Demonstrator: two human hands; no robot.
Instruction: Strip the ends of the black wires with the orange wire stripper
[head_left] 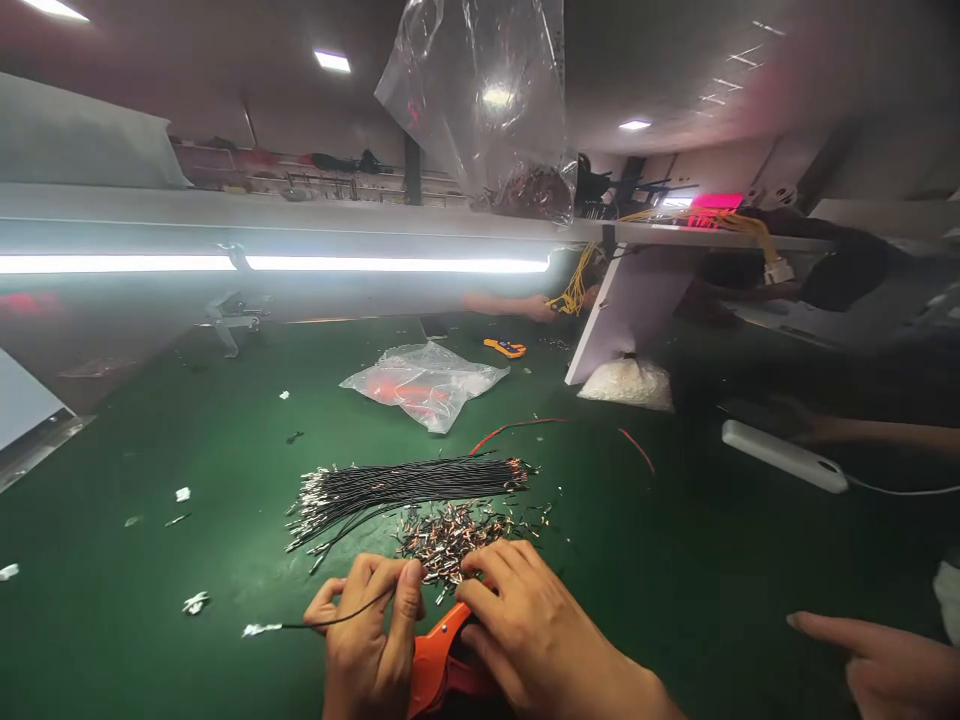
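Note:
My left hand (371, 630) pinches a thin black wire (330, 625) between thumb and fingers. A whitish metal terminal is on the wire's left end, and its other end disappears at my fingertips. Below and between the hands is an orange wire stripper (431, 665), partly covered. My right hand (525, 620) is wrapped over its upper part, and its jaws are hidden. Just beyond my fingertips lies a heap of short wire offcuts (450, 540), black and copper-coloured. Behind the heap, a bundle of black wires (412, 482) stretches sideways, with terminals at its left end and bare copper at its right.
A clear bag with red contents (424, 385) and a yellow-orange hand tool (505, 348) lie farther back on the green table (247, 430). A plastic bag (487, 100) hangs from the shelf above. Other people's hands (892, 660) show at right and behind the shelf.

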